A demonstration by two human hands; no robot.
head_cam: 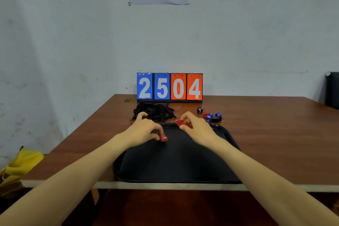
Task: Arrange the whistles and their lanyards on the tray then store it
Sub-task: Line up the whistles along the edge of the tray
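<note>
A small red whistle sits in the left half of the black tray, towards its far rim, pinched between the thumb and fingertips of the left hand. The right hand grips a second red whistle at the tray's far rim. The rest of the tray floor is bare, and its near rim lies at the tabletop's front edge. Just beyond the far rim lie a heap of black lanyards on the left and a cluster of loose whistles on the right. A flip scoreboard stands at the back edge. Wide bare wood flanks the tray on both sides.
</note>
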